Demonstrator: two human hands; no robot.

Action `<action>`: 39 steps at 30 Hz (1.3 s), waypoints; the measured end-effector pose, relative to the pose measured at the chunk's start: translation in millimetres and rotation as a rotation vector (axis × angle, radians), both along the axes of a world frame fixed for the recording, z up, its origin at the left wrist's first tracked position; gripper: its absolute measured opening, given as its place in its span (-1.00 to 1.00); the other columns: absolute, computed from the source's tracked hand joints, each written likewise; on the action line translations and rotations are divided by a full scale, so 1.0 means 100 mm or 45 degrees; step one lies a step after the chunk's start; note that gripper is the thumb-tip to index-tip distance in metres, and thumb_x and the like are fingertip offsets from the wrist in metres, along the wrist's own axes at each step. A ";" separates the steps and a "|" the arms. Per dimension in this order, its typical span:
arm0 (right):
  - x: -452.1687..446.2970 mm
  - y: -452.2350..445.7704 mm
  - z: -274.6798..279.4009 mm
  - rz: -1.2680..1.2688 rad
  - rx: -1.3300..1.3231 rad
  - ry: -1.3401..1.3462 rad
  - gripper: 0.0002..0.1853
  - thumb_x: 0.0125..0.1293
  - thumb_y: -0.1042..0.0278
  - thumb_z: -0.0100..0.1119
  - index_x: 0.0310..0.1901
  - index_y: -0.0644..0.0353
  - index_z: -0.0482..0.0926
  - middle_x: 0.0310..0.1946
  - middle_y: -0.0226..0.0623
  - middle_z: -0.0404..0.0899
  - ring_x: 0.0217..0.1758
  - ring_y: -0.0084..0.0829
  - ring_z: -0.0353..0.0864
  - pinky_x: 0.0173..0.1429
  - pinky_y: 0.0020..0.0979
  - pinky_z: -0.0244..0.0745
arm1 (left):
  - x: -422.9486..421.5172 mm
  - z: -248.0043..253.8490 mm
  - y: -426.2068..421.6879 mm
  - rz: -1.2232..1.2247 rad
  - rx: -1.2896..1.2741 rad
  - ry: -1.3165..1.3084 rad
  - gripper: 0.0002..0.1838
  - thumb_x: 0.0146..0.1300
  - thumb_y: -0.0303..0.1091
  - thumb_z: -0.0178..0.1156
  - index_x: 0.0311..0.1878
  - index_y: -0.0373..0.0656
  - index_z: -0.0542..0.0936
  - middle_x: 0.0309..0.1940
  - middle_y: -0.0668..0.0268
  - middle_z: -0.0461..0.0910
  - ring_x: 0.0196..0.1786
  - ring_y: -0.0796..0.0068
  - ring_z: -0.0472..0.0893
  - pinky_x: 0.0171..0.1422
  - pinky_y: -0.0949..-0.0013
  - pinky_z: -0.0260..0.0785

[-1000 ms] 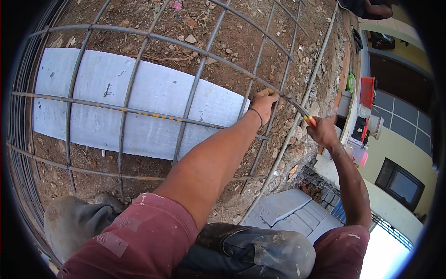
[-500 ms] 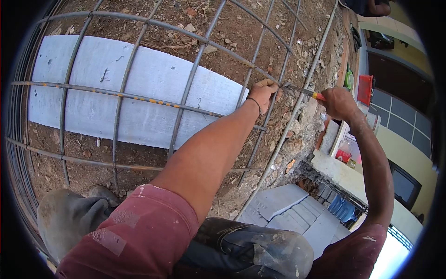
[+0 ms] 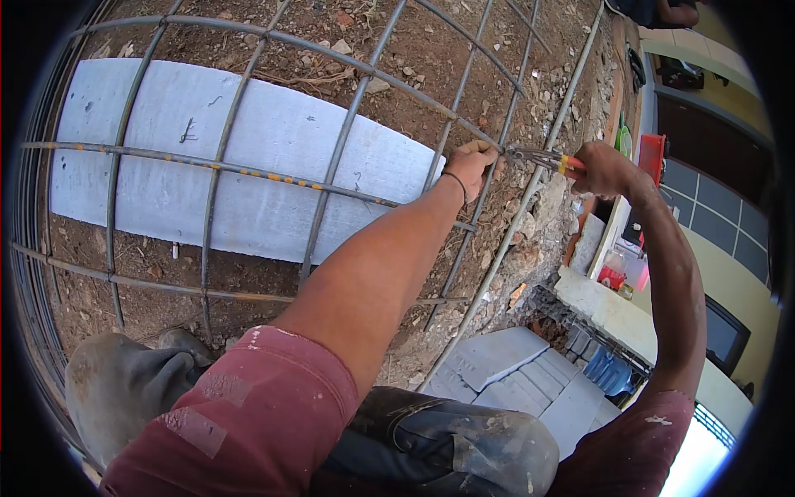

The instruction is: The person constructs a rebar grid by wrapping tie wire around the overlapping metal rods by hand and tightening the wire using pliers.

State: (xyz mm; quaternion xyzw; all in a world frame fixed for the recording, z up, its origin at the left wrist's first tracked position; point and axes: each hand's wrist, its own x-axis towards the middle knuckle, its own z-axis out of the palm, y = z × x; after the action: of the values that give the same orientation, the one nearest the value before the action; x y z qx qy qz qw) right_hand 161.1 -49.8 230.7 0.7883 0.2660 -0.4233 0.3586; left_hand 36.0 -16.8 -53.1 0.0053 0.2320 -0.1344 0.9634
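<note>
My left hand (image 3: 472,168) is closed at a crossing of the steel bar grid (image 3: 348,192), fingers curled round the bar's end region. In my right hand (image 3: 609,172) are pincers (image 3: 542,157) with red and yellow handles, their jaws at the same crossing, just right of my left fingers. Any wire between the jaws is too small to make out. Under the grid lies a long pale board (image 3: 273,145) on the soil.
A long thin pipe (image 3: 530,203) runs along the rubble edge. Grey blocks (image 3: 530,373) lie lower right, near a blue bottle (image 3: 609,373). Red container (image 3: 652,157) stands beyond. Part of another person (image 3: 658,12) shows at the top right. Bundled bars line the left.
My right hand has moved right and up with the pincers, whose handles have turned nearly level. My left hand stays at the crossing. The view has shifted a little.
</note>
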 end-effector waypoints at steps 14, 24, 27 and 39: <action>-0.37 0.05 0.14 0.987 0.103 -0.124 -0.62 0.41 0.30 0.18 0.14 0.37 0.49 0.02 -0.18 0.54 0.04 -0.29 0.62 0.03 -0.19 0.55 | -0.01 0.01 0.02 -0.009 -0.023 -0.005 -0.94 0.53 -0.50 0.18 -0.07 -0.28 0.59 -0.20 0.13 0.66 -0.25 0.37 0.65 -0.23 0.34 0.58; -0.10 0.22 0.16 -0.076 0.114 0.162 -0.59 0.46 0.06 0.25 -0.27 0.35 0.67 -0.60 -0.22 0.63 -0.58 -0.35 0.68 -0.48 -0.24 0.56 | -0.04 0.03 0.03 -0.018 0.011 -0.008 -0.95 0.51 -0.49 0.21 -0.07 -0.25 0.61 -0.25 0.19 0.68 -0.28 0.41 0.66 -0.27 0.36 0.55; -0.06 0.33 0.18 -0.755 0.089 0.184 -0.42 0.45 -0.07 0.30 -0.53 0.35 0.65 -0.72 -0.22 0.58 -0.73 -0.45 0.61 -0.57 -0.34 0.50 | -0.03 0.07 0.04 -0.019 -0.016 0.066 -0.93 0.51 -0.49 0.22 -0.05 -0.26 0.61 -0.25 0.19 0.67 -0.30 0.40 0.66 -0.28 0.35 0.55; -0.20 0.74 0.15 -0.715 -0.222 -0.063 -0.40 0.62 -0.03 0.05 -0.45 0.36 0.61 -0.66 -0.18 0.60 -0.76 -0.40 0.57 -0.69 -0.27 0.55 | -0.05 0.14 0.11 -0.074 0.104 0.123 -0.86 0.52 -0.45 0.21 0.04 -0.29 0.58 -0.18 0.11 0.70 -0.22 0.31 0.74 -0.20 0.29 0.67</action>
State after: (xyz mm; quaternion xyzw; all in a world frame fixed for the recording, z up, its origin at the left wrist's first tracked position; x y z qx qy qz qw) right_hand 140.7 24.6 245.5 0.8074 -0.0088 -0.5080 0.3001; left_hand 31.4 -5.8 -39.4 0.0449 0.2835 -0.1526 0.9457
